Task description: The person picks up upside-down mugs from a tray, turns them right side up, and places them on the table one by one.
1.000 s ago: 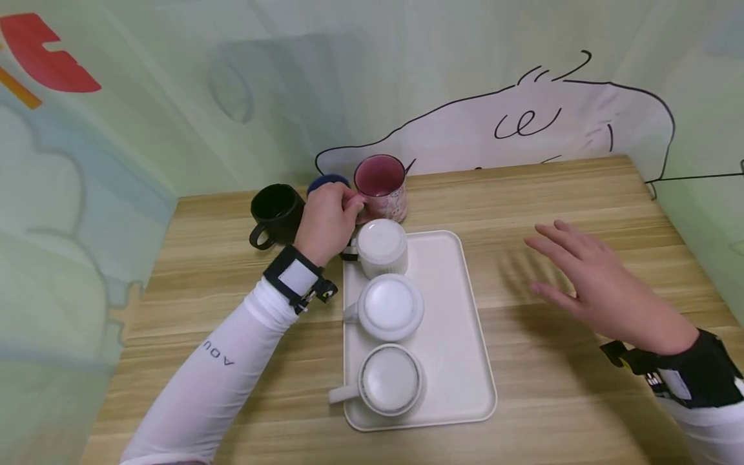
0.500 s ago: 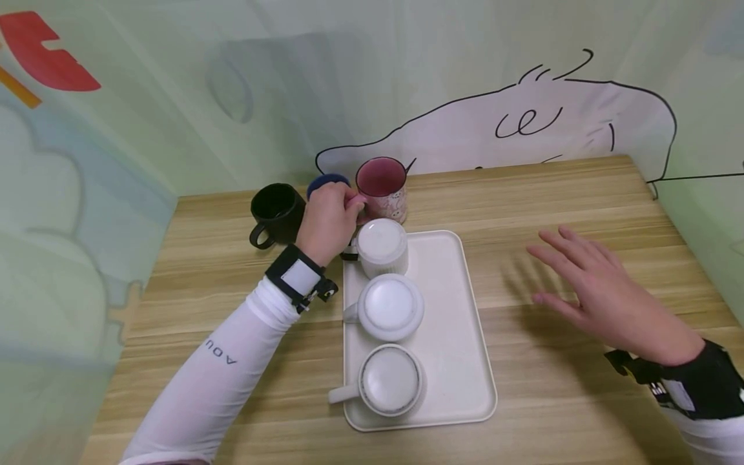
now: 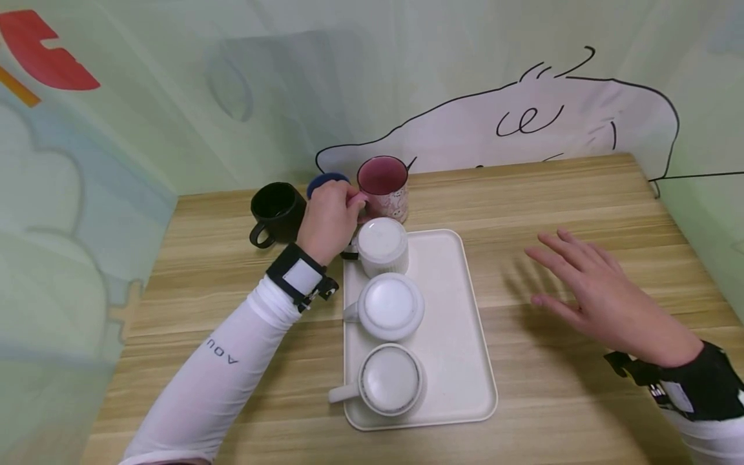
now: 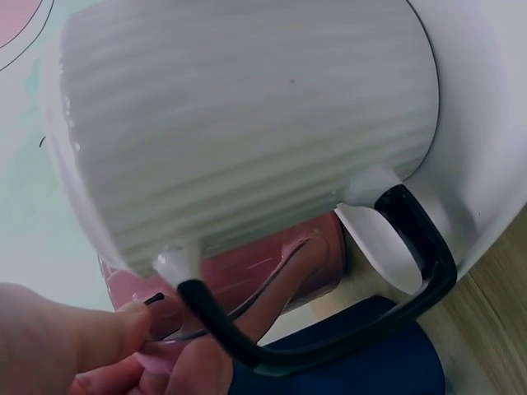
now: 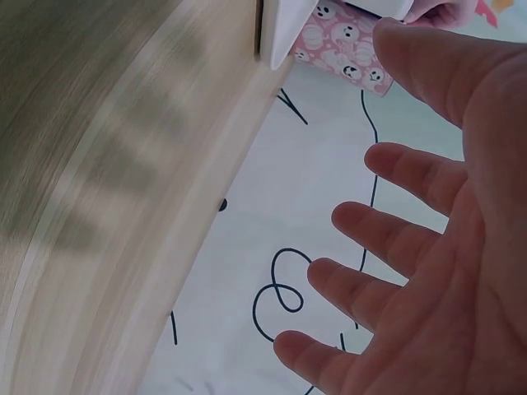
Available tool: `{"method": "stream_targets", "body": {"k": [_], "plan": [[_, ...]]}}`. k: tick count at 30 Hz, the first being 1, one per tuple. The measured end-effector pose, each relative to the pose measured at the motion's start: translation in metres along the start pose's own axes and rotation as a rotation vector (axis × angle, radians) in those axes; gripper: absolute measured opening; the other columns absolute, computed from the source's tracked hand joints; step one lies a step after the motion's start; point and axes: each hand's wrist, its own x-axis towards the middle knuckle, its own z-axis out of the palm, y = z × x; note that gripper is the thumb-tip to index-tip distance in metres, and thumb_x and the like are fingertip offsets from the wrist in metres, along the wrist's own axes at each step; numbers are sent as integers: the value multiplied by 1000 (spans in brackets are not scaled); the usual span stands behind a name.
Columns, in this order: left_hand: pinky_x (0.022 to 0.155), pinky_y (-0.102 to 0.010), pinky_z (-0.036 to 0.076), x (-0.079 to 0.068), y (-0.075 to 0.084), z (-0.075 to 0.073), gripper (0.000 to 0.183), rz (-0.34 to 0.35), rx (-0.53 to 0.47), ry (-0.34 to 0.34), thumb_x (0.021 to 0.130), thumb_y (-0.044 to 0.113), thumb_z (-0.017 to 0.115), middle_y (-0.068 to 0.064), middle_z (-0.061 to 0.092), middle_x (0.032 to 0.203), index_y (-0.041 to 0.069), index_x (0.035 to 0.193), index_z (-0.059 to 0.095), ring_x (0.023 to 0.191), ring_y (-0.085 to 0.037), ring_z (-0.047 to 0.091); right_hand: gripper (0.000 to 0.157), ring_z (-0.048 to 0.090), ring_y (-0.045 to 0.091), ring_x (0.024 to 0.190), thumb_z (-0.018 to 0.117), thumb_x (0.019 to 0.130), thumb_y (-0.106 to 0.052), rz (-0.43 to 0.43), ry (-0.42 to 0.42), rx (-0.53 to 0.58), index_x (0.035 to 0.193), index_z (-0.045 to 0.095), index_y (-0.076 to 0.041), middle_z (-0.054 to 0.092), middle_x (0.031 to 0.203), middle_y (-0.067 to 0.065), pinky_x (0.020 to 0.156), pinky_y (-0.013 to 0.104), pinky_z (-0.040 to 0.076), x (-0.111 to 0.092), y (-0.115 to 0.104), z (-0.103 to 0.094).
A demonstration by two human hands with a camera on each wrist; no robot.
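Observation:
My left hand [image 3: 327, 218] pinches the handle of an upright pink mug [image 3: 392, 203] with a printed outside, behind the white tray [image 3: 456, 349]. In the left wrist view, thumb and fingers meet on that handle, partly behind a white ribbed mug [image 4: 247, 123] with a black handle. This ribbed mug stands upside down at the tray's far end. Above the wooden table to the right, my right hand [image 3: 607, 300] holds nothing, its fingers spread. The right wrist view shows its palm [image 5: 494, 247] and the pink mug's patterned side [image 5: 342, 45].
Two more white mugs, a middle one [image 3: 391, 307] and a near one [image 3: 391, 381], sit upside down along the tray's left side, handles leftward. A black mug [image 3: 287, 219] stands left of my left hand. Behind that hand a blue mug [image 3: 325, 179] is mostly hidden. A printed curtain [image 3: 465, 58] borders the table.
The pink mug has shifted very slightly to the right, with my left hand on its handle throughout. My right hand has dropped slightly toward the near side. The white mugs have not moved.

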Motion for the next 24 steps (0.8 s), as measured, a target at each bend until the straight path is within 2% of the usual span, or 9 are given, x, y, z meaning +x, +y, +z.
{"method": "stream_targets", "body": {"k": [10,18,21,24], "plan": [[60,-27,50,-4,1,-4,25,12,-4,-13,96,31,66,-3,56,88,7,103,70,80,-17,53,78,25,39,145,79,83,-33,1,-4,-5,149,45,-11,37,153,20,110,66,20,2,-2,0],[75,-35,53,-17,-6,-18,43,98,50,84,94,42,66,-10,62,105,4,111,71,92,-21,58,77,25,39,145,78,84,-33,-6,-5,3,150,44,-12,37,153,20,112,63,20,2,-3,1],[76,-36,53,-25,-11,-22,36,104,53,75,95,38,67,-9,62,106,5,109,71,92,-22,59,78,27,40,144,79,83,-33,-4,-5,3,150,45,-12,37,153,20,111,63,21,3,-3,1],[74,-35,53,-34,-17,-25,25,128,51,30,95,27,69,-8,62,106,5,108,72,90,-21,59,78,28,41,143,79,83,-32,-3,-7,8,149,45,-12,37,154,19,110,64,22,4,-3,0]]}}
